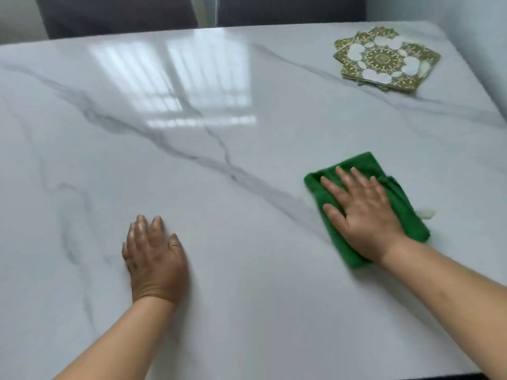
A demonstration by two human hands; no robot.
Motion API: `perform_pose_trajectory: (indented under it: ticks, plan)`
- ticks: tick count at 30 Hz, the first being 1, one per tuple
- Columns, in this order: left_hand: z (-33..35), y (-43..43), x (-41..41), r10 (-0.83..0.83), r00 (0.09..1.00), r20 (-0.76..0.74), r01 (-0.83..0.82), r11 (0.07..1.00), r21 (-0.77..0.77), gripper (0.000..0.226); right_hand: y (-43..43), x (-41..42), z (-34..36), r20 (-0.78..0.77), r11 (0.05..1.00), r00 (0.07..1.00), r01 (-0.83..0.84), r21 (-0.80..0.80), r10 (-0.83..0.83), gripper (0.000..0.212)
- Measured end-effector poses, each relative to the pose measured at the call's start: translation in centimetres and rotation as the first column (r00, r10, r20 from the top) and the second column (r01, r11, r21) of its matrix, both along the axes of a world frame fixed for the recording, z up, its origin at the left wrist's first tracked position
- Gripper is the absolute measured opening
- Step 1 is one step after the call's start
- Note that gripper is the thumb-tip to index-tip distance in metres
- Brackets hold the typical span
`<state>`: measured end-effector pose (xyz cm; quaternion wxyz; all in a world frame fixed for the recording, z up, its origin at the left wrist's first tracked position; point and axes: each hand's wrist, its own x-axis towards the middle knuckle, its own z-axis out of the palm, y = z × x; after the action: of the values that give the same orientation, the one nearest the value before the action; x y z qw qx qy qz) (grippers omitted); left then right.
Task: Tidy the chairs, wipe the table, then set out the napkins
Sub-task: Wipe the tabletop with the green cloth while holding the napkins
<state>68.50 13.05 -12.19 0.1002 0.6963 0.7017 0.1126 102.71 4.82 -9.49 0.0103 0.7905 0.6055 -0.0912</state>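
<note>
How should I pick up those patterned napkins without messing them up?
Probably pinch the napkins at the near edge, coming from your side of the table. They lie flat in a fanned pile, so a thumb under the jutting corners lifts all together.

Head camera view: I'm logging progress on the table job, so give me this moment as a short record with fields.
table: white, grey-veined, glossy
cloth: green, folded, lying on the table's right side
right hand: pressed flat on the cloth, fingers spread
left hand: flat on the bare table, holding nothing
napkins: patterned stack, fanned, near the far right corner
chairs: two dark backs beyond the far edge
stage: wiping; napkins not yet set out
</note>
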Motion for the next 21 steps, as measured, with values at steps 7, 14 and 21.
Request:
perform_pose_trajectory:
  ticks: [7,14,21]
  plan:
    - [-0.3,-0.1,-0.4,-0.01,1.0,0.014,0.011,1.0,-0.029,0.052,8.6,-11.8,-0.6,-0.101,0.999,0.994,0.035,0.007,-0.034,0.059]
    - [-0.4,0.0,-0.4,-0.001,0.998,0.063,0.004,0.999,-0.041,0.049,-8.4,-9.7,-0.3,-0.048,0.952,0.951,-0.306,-0.001,0.306,0.059]
    - [-0.8,0.1,-0.5,-0.005,0.999,0.052,0.005,1.0,-0.006,0.047,2.6,-3.8,-0.4,0.006,0.9,0.9,0.436,-0.011,-0.436,0.063]
